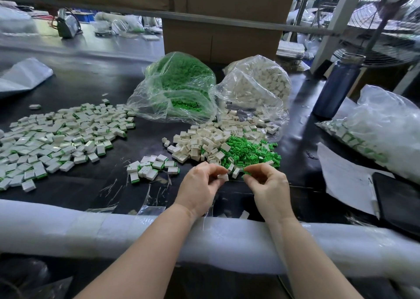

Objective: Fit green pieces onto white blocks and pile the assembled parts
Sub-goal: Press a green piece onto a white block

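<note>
My left hand [201, 186] pinches a small white block [223, 177] just above the black table. Beside it, my right hand [268, 185] pinches a green piece [247, 172] at its fingertips, a short gap from the block. Right behind my hands lie a loose heap of white blocks [204, 145] and a heap of green pieces [250, 152]. A small cluster of assembled parts [151, 166] sits left of my left hand. A wide spread of assembled parts [61, 137] covers the table's left side.
Two clear bags stand at the back, one of green pieces [179, 87] and one of white blocks [259, 87]. A blue bottle [336, 85], a bag of assembled parts [372, 130], papers [345, 178] and a dark tablet [396, 198] lie right. A foam-wrapped rail [113, 233] lines the near edge.
</note>
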The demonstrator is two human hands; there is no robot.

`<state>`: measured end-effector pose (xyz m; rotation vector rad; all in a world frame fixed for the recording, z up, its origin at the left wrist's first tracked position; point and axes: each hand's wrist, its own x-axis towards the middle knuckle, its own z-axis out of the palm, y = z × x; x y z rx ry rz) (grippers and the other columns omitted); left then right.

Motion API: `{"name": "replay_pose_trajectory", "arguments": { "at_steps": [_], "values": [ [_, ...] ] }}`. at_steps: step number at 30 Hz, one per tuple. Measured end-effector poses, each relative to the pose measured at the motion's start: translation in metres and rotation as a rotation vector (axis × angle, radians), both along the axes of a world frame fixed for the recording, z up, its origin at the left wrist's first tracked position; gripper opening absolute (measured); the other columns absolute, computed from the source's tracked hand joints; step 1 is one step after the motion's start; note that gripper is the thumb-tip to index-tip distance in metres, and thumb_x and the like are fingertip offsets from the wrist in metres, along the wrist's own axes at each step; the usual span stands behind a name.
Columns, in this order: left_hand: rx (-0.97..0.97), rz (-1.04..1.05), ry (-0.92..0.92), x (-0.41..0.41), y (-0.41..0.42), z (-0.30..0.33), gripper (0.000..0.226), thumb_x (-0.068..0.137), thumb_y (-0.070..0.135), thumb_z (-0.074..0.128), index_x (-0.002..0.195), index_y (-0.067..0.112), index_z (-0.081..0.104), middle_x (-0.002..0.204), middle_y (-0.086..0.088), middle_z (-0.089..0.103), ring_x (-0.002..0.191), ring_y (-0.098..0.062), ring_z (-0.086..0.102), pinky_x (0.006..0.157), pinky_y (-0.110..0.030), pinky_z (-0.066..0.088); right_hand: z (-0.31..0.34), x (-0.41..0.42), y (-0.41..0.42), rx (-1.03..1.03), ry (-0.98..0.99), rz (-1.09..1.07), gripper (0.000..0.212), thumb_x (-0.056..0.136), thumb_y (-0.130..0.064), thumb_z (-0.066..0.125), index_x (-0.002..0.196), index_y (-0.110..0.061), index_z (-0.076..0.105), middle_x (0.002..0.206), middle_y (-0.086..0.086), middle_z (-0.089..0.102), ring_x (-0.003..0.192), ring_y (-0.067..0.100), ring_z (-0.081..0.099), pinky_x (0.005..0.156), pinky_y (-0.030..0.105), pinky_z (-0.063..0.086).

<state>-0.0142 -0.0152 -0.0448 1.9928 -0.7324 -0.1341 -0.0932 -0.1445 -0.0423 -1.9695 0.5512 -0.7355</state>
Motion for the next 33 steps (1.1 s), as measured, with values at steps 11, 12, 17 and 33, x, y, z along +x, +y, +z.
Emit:
{"name": "replay_pose_trajectory", "arguments": {
  "at_steps": [11, 12, 17, 33],
  "values": [
    [-0.098, -0.129, 0.225, -0.0001, 0.0008, 0.0012, 0.018, 0.084, 0.016, 0.067, 0.085, 0.034, 0.065, 0.081, 0.006, 0.064, 0.085, -0.015, 0.062, 0.085, -0.026, 0.051, 0.0056, -0.0025, 0.0019, 0.155, -0.053, 0.2, 0.019, 0.077, 0.001, 0.072, 0.072, -0.017, 0.067, 0.069, -0.005, 0.068, 0.064, 0.0, 0.061, 0.065, 0.011, 0.048],
    [-0.104, -0.128, 0.227, -0.0003, 0.0011, 0.0019, 0.019, 0.084, 0.015, 0.067, 0.084, 0.034, 0.064, 0.081, 0.006, 0.064, 0.085, -0.015, 0.062, 0.084, -0.025, 0.052, 0.0054, -0.0024, 0.0021, 0.153, -0.05, 0.205, 0.02, 0.077, 0.001, 0.072, 0.072, -0.018, 0.067, 0.068, -0.006, 0.067, 0.063, 0.0, 0.061, 0.065, 0.012, 0.048],
    [-0.128, -0.139, 0.222, -0.001, 0.0014, 0.0047, 0.018, 0.084, 0.007, 0.066, 0.084, 0.025, 0.064, 0.083, 0.006, 0.065, 0.085, -0.011, 0.062, 0.083, -0.018, 0.05, 0.0037, -0.0017, 0.0029, 0.139, -0.023, 0.23, 0.018, 0.076, 0.001, 0.072, 0.07, -0.015, 0.067, 0.068, -0.002, 0.067, 0.063, 0.002, 0.06, 0.064, 0.014, 0.049],
    [-0.135, -0.156, 0.319, -0.0047, 0.0018, 0.0083, 0.013, 0.086, -0.001, 0.061, 0.087, 0.008, 0.069, 0.075, -0.009, 0.062, 0.07, -0.018, 0.056, 0.076, -0.029, 0.053, 0.0015, -0.0016, 0.0022, 0.179, 0.049, 0.282, 0.024, 0.075, 0.008, 0.068, 0.081, -0.013, 0.059, 0.067, 0.01, 0.064, 0.054, 0.003, 0.053, 0.055, 0.015, 0.042]
  ]
}}
